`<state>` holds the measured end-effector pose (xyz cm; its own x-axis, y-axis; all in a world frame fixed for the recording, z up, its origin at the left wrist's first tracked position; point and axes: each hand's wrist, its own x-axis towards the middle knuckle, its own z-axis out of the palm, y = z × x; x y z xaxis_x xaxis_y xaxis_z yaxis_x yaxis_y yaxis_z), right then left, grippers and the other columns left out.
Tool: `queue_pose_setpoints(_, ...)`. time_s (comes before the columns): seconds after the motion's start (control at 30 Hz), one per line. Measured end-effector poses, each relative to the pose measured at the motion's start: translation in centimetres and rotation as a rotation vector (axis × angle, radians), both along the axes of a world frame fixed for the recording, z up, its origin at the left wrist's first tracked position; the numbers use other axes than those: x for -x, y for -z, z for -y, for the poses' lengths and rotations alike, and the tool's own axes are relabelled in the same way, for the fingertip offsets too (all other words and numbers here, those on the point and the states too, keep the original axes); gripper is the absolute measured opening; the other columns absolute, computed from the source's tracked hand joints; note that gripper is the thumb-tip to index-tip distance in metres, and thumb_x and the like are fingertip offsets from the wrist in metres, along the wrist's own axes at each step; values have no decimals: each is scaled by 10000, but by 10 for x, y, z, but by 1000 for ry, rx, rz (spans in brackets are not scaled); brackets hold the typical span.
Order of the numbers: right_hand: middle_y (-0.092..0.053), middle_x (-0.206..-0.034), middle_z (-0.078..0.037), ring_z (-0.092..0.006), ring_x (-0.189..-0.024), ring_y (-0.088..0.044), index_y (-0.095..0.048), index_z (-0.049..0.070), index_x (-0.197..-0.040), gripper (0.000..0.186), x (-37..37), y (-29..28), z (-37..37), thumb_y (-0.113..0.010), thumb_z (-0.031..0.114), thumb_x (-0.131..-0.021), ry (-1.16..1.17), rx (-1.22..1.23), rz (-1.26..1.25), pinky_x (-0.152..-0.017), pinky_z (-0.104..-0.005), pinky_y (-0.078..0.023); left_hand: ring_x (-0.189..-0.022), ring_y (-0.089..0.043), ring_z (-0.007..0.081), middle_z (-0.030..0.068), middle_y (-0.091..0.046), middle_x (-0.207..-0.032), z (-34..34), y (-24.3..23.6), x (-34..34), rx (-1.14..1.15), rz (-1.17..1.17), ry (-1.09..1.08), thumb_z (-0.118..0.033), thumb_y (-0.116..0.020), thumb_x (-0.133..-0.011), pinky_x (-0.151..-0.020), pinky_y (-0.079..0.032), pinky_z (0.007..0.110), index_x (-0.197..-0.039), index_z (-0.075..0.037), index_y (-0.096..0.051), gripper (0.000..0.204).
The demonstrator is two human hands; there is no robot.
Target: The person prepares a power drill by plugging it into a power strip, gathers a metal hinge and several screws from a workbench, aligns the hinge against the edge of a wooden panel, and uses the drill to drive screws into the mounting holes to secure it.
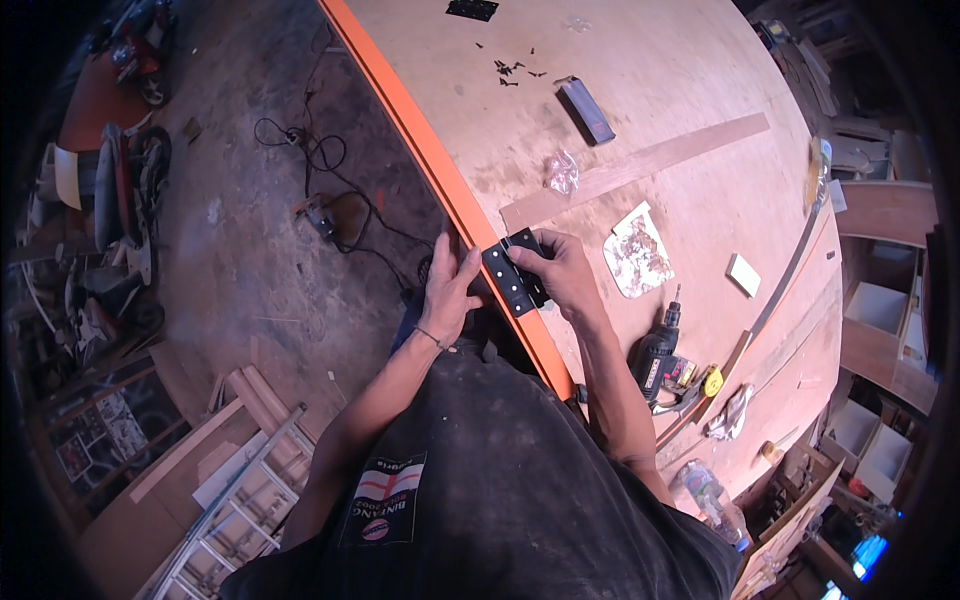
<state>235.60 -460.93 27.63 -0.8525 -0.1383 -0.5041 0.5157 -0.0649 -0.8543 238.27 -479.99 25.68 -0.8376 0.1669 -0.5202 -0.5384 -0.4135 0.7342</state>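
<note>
A black butt hinge point(507, 281) with pale screw holes lies against the orange edge point(420, 150) of a long board. One leaf rests on the orange face and the other stands over the tabletop side. My right hand point(568, 272) pinches that second leaf between thumb and fingers. On the other side of the edge, my left hand point(450, 290) has its fingers stretched and apart, with the fingertips by the orange edge next to the hinge. Some of its fingers are partly hidden behind the edge.
On the wooden tabletop lie a drill point(655, 350), a tape measure point(712, 382), a dark box point(585, 110), scattered screws point(508, 70), a wood strip point(640, 170) and another black hinge point(472, 9). A corded tool point(318, 216) and cables lie on the floor at left, a ladder point(235, 520) lower left.
</note>
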Motion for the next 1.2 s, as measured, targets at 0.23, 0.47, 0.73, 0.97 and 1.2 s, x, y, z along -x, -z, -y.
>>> queue_pose_setpoints(0.23, -686, -724, -7, -46, -589, -567, -742, -8, -915, 167, -1, 3, 3, -815, 141, -891, 43, -82, -52, -511, -240, -413, -1241, -561, 175, 75, -522, -1407, -5, -7, 4, -45, 33, 0, -214, -667, -1020, -925, -573, 424, -1572, -122, -276, 683)
queue_pose_setpoints(0.47, -719, -755, -44, -91, -588, -641, -754, 22, -972, 224, 4, 16, -7, -755, 245, -952, 10, 122, 164, -522, -262, -485, -1086, -639, 168, 105, -601, -1230, -12, -3, 6, 152, -130, -10, -11, -799, -837, -876, -568, 301, -1418, -17, -359, 729)
queue_pose_setpoints(0.73, -664, -799, 29, -51, -681, -586, -725, 85, -1098, 261, -26, 71, -26, -712, 325, -994, -142, -6, 102, -595, -226, -455, -931, -684, 152, 80, -620, -1124, -20, -9, 5, 165, -150, -9, -29, -782, -853, -656, -576, 263, -1344, -42, -396, 625)
queue_pose_setpoints(0.97, -679, -863, -30, -98, -722, -614, -714, 30, -1113, 289, -56, 56, -44, -747, 277, -965, -78, -83, -54, -632, -254, -481, -953, -680, 177, 80, -592, -1135, -18, -7, 5, 141, -115, 19, -10, -751, -882, -674, -632, 318, -1332, -59, -392, 578)
queue_pose_setpoints(1.2, -699, -925, -60, -106, -757, -647, -699, -7, -1197, 299, -133, 31, -103, -687, 202, -985, 456, -283, -128, -660, -243, -534, -1029, -663, 174, 76, -582, -1199, -16, -9, 3, 159, -130, 106, -48, -701, -945, -700, -643, 350, -1394, -71, -386, 549)
